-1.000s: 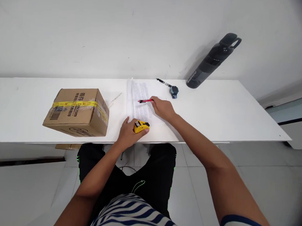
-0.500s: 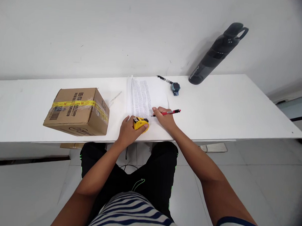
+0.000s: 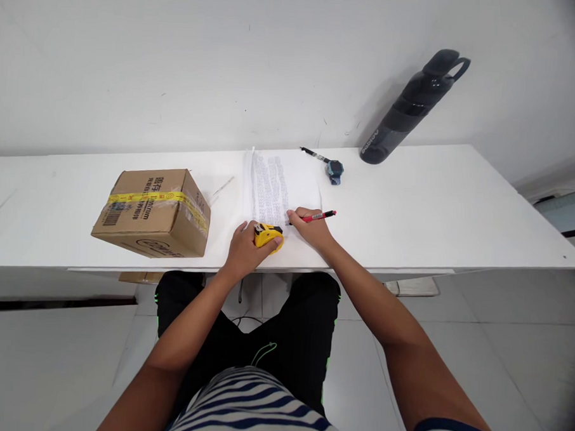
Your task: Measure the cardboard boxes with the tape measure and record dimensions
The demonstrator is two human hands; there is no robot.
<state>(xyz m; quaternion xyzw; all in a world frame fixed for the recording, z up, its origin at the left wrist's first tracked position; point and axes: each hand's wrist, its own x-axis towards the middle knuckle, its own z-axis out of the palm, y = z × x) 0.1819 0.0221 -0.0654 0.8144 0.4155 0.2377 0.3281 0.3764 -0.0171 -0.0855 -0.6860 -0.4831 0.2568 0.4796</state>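
Note:
My left hand is closed around a yellow and black tape measure, which rests at the lower edge of the paper. Between the fingers of my right hand is a red pen, its tip down at the sheet beside the writing. The white paper lies flat on the table, its left part covered with columns of small handwriting too fine to read. My right hand covers the lower right part of the sheet.
On the left stands a taped cardboard box. A dark bottle stands at the back right. Behind the paper lie a black pen and a dark wristwatch. The white table meets the wall at its back edge.
The red pen's back end has shifted slightly left and down as my right hand moved a little. My left hand keeps the tape measure in place. The camera view has shifted slightly.

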